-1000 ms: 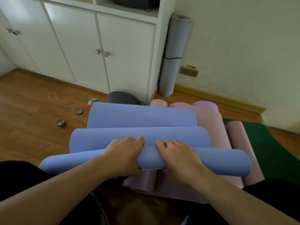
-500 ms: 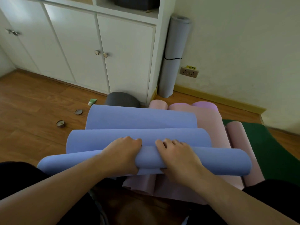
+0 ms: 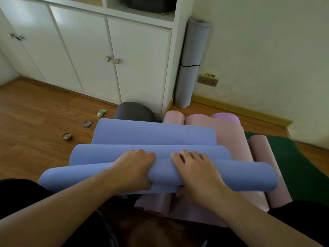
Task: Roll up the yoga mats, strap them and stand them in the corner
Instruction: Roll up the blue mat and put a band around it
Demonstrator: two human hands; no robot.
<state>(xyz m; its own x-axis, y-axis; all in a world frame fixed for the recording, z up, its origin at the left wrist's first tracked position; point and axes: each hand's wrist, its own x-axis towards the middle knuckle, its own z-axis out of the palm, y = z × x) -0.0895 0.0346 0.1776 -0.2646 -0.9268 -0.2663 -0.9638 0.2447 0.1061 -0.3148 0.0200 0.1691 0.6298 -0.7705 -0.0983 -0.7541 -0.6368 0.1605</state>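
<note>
Blue mat [image 3: 154, 134]: lies in loose waves across the pink mats, with its near edge curled into a roll at the hands.
Roll: runs left to right just in front of the person; tighter on the right side, looser and flatter to the left.
Left hand [image 3: 132, 171]: fingers curled over the top of the roll, thumb tucked under it, gripping the blue mat.
Right hand [image 3: 194, 172]: fingers bent over the roll, thumb beneath at the near edge, also gripping the blue mat; the two hands sit close together near the middle.
Pink mats [image 3: 229, 132]: several lie under and beyond the blue one, partly rolled; how many there are is hard to tell from this angle.
Green mat [image 3: 292, 157]: flat on the floor at the right, beside the pink ones.
Grey mat [image 3: 191, 63]: rolled, bound by a thin black strap [image 3: 189, 65], standing upright in the corner between cabinet [image 3: 138, 59] and wall.
Floor [image 3: 35, 114]: wood, with two small round tins [image 3: 67, 136] and a small green tube [image 3: 101, 113] to the left.
Dark object [image 3: 133, 111]: rounded, grey, behind the blue mat by the cabinet.
Socket [image 3: 208, 80]: on the wall, near the standing mat.
</note>
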